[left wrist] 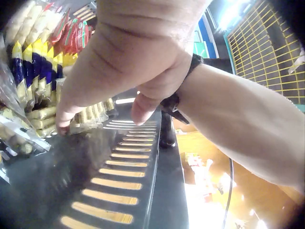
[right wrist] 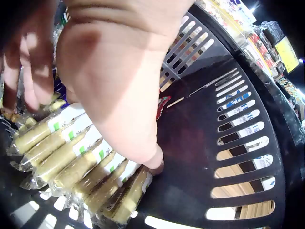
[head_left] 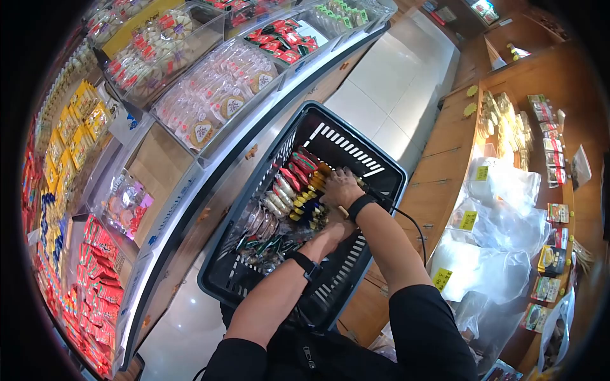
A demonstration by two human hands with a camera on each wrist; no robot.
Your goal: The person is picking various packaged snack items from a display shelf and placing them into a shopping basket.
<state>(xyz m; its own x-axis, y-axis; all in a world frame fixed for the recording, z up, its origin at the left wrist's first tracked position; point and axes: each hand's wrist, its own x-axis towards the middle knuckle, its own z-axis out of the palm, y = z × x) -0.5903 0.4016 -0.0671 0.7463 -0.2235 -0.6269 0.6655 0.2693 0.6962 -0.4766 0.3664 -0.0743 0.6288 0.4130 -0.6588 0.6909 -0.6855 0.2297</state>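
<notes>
Both hands are inside a black basket (head_left: 381, 166). My right hand (head_left: 342, 189) lies spread over packets near one wall; in the right wrist view this hand (right wrist: 109, 76) has one fingertip against the end of a row of clear-wrapped rolls (right wrist: 76, 169), its other fingers hidden. Beside it is my left hand (head_left: 340, 227), its fingers hidden in the head view. The left wrist view shows the left hand (left wrist: 128, 52) with bent fingers pointing down at the rolls (left wrist: 93, 114), beside yellow-and-navy packets (left wrist: 35, 67). Whether it touches them is unclear.
Red packets (head_left: 304, 162) and other clear bags fill the basket's far and left parts. A sweets counter (head_left: 210, 143) runs along the left. On the right, wooden shelving holds plastic-covered goods (head_left: 489, 254). A black cable (head_left: 416, 223) hangs by the right forearm.
</notes>
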